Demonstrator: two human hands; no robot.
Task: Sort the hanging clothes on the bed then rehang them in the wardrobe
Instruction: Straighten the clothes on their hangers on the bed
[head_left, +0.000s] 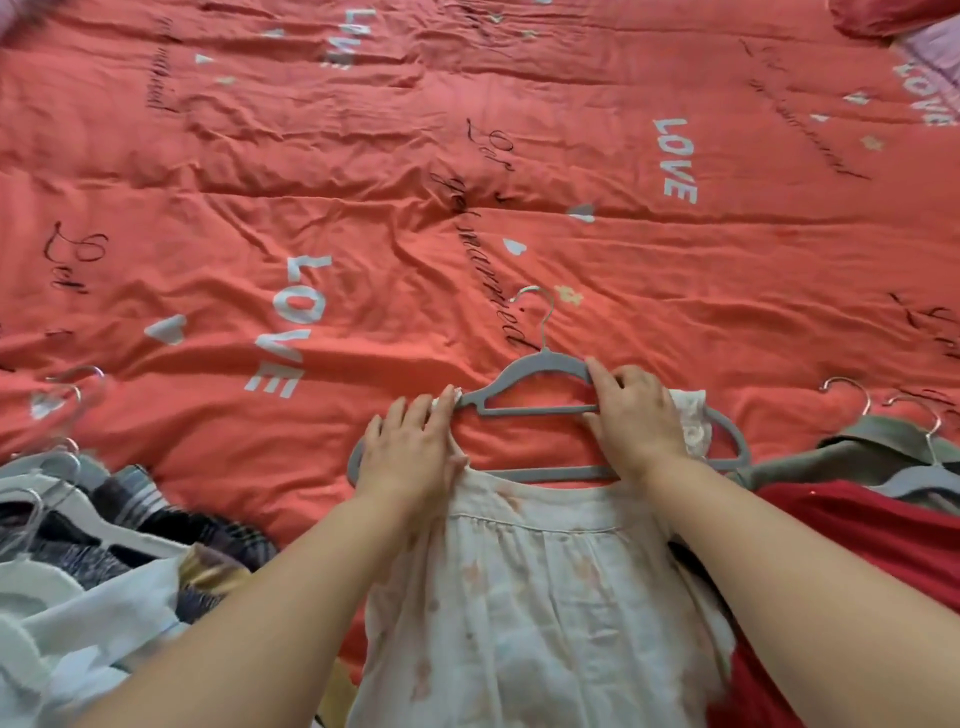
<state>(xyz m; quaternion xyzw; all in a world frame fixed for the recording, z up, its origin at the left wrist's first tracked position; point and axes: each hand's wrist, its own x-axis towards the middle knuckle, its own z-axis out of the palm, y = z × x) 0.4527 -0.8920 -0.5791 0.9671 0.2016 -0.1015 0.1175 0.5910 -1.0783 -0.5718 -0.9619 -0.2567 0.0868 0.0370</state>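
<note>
A white dress with a faint floral print (540, 597) lies flat on the red bedspread (467, 182), on a grey velvet hanger (540, 369) whose metal hook points away from me. My left hand (410, 447) pinches the dress's left strap against the hanger's left shoulder. My right hand (639, 415) presses on the hanger's right shoulder, fingers curled over the bar beside the lacy right strap. To the left lies a pile of hangered clothes (93, 530), plaid and white. To the right lie a red garment (852, 530) and an olive garment (872, 441) on hangers.
The bedspread, printed with "LOVE" and script lettering, stretches wide beyond the hanger. A red pillow (893, 15) and pink fabric sit at the far right corner. Metal hooks stick up from both side piles.
</note>
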